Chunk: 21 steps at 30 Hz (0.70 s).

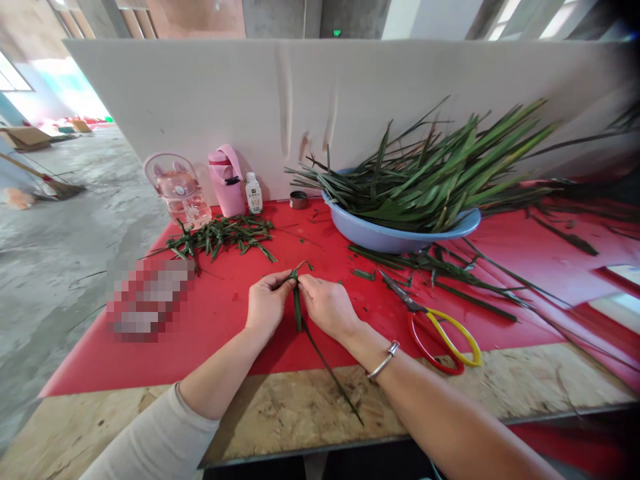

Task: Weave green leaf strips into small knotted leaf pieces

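Both hands meet over the red sheet at the middle of the table. My left hand pinches the upper end of a green leaf strip between thumb and fingers. My right hand grips the same strip from the other side, its fingers curled and partly hidden. The folded strip hangs down between the hands, and a long thin tail runs toward the table's front edge. Scissors with one red and one yellow handle lie to the right of my right hand. A heap of short knotted leaf pieces lies beyond my left hand.
A blue basin full of long leaves stands at the back right, with loose leaves before it. Along the back are a clear pink jug, a pink bottle holder, a small bottle and a round tin. A white panel rises behind.
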Tool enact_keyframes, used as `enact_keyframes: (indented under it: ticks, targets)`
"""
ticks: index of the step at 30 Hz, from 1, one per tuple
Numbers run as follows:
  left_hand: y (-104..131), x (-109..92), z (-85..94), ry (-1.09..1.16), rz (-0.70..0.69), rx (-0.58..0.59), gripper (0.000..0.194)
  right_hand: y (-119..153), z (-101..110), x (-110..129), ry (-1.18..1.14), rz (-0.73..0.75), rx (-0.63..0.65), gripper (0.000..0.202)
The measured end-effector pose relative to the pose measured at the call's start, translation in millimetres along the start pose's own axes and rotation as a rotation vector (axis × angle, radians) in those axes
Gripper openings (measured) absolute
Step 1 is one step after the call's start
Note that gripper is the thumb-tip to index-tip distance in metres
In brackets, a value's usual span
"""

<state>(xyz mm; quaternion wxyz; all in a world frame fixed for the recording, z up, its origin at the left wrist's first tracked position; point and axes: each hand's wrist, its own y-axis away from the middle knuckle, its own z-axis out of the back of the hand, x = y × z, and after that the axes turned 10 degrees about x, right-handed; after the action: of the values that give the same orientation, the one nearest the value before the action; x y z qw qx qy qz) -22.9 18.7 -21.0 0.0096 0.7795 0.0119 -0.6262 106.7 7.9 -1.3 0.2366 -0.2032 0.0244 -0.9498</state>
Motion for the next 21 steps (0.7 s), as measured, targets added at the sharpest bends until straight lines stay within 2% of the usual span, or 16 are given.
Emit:
enact_keyframes:
  ticks: [2, 4, 6, 8, 10, 12, 15, 18, 20, 21]
  targets:
    - [-2.2, -6.4, 1.4, 0.012, -0.031, 0.001, 0.027, -0.7, 5.9, -6.8, -0.223, 0.089, -0.006, 0.025]
    - [-2.6, -12.8, 1.8, 0.147, 0.015, 0.035, 0.03, -2.7, 14.4, -18.0, -0.516, 0.165, -0.022, 0.031]
    - [0.1, -18.1, 0.6, 0.346, 0.151, 0.122, 0.031, -5.6, 21.9, -29.9, -0.802, 0.152, -0.076, 0.041]
    - [5.6, -21.8, -2.1, 0.515, 0.319, 0.258, 0.026, -8.2, 25.1, -36.9, -0.978, 0.099, -0.12, 0.043]
    - [12.0, -23.3, -5.3, 0.623, 0.432, 0.366, 0.022, -9.8, 22.5, -36.1, -1.055, 0.076, -0.07, 0.036]
    - [17.3, -22.7, -8.3, 0.66, 0.472, 0.421, 0.021, -10.7, 16.0, -29.7, -1.135, 0.069, 0.065, 0.035]
    - [20.2, -17.7, -11.5, 0.56, 0.42, 0.414, 0.026, -11.6, 8.1, -20.7, -1.315, 0.034, 0.185, 0.035]
    - [14.0, -10.6, -10.8, 0.37, 0.241, 0.351, 0.032, -11.5, 12.5, -23.0, -1.492, -0.009, 0.077, 0.026]
    - [5.3, -8.1, -5.6, 0.299, 0.116, 0.251, 0.031, -9.7, 21.7, -29.5, -1.588, -0.049, 0.002, 0.024]
    - [0.4, -8.2, -1.6, 0.302, 0.08, 0.19, 0.03, -8.2, 26.8, -33.0, -1.617, -0.072, 0.009, 0.024]
